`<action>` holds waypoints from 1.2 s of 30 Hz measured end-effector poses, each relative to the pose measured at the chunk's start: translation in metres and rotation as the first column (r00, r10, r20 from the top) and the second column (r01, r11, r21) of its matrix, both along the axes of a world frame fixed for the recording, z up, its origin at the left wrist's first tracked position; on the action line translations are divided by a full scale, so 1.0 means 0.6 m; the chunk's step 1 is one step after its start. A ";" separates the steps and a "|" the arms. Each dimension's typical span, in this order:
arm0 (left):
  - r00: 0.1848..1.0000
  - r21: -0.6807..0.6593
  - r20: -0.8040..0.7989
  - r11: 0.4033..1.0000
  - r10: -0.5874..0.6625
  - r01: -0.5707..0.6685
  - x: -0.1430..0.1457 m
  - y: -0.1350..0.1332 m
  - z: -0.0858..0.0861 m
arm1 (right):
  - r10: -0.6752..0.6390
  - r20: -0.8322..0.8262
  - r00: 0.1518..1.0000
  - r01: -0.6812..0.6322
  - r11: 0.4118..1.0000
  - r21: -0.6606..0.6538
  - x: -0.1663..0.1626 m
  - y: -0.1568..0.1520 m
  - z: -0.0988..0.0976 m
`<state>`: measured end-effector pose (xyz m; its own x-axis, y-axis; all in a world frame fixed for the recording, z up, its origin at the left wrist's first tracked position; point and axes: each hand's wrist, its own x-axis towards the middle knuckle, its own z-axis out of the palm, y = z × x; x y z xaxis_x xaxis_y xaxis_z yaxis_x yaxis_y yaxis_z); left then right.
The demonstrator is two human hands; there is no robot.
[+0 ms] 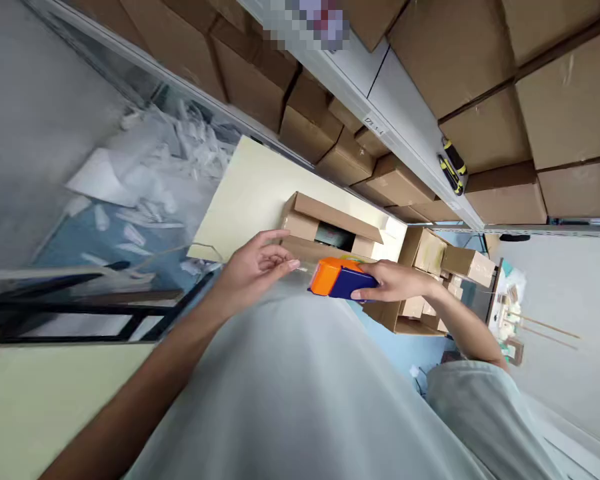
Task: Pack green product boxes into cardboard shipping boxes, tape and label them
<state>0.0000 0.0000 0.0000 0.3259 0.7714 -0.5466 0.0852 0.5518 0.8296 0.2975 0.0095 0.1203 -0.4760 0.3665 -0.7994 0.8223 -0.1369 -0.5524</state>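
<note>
My right hand [387, 281] grips an orange and dark blue tape dispenser [350, 280] in front of my shirt. A little yellow-green shows behind it, and the fingers on its far side are hidden. To its left, my left hand [260, 267] has its index finger stretched out and its thumb pointing toward the dispenser. A faint clear glint, perhaps tape, lies between the thumb tip and the dispenser. Just beyond both hands, an open cardboard box [300, 227] rests on the cream tabletop [253, 190], with something dark inside.
Shelves of cardboard boxes [460, 60] rise at the back and right. Two yellow-black utility knives [451, 173] lie on the shelf edge. An open carton [405, 307] with smaller boxes stands on the right. White packing scraps [145, 167] cover the floor at left, near a black metal frame [70, 308].
</note>
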 end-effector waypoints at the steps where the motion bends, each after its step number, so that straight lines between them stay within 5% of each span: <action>1: 1.000 0.005 -0.008 1.000 -0.011 0.011 -0.002 0.004 0.005 | -0.007 -0.027 1.000 0.006 1.000 -0.029 0.003 0.000 0.002; 5: 0.997 0.019 -0.082 1.000 0.016 -0.015 -0.031 0.031 0.013 | -0.057 -0.045 0.997 0.052 0.993 -0.105 0.025 0.002 0.012; 8: 0.986 0.018 -0.131 0.995 0.101 -0.100 -0.064 0.056 -0.007 | -0.116 0.008 0.993 0.116 0.985 -0.127 0.052 0.009 0.019; 14: 0.931 -0.190 0.224 0.950 0.289 -0.250 -0.052 0.065 -0.076 | -0.119 0.000 0.993 0.119 0.990 -0.069 0.088 0.058 0.005; 20: 0.865 -0.332 0.343 0.909 0.366 -0.253 -0.021 0.060 -0.124 | -0.100 -0.017 0.995 0.097 0.987 -0.126 0.105 0.116 -0.008; 27: 0.867 -0.336 0.330 0.905 0.373 -0.261 -0.018 0.071 -0.170 | -0.143 -0.067 0.987 0.119 0.954 -0.276 0.118 0.157 -0.051; 36: 0.866 -0.391 0.295 0.877 0.405 -0.277 -0.020 0.090 -0.182 | -0.195 -0.056 0.979 0.159 0.910 -0.382 0.119 0.154 -0.113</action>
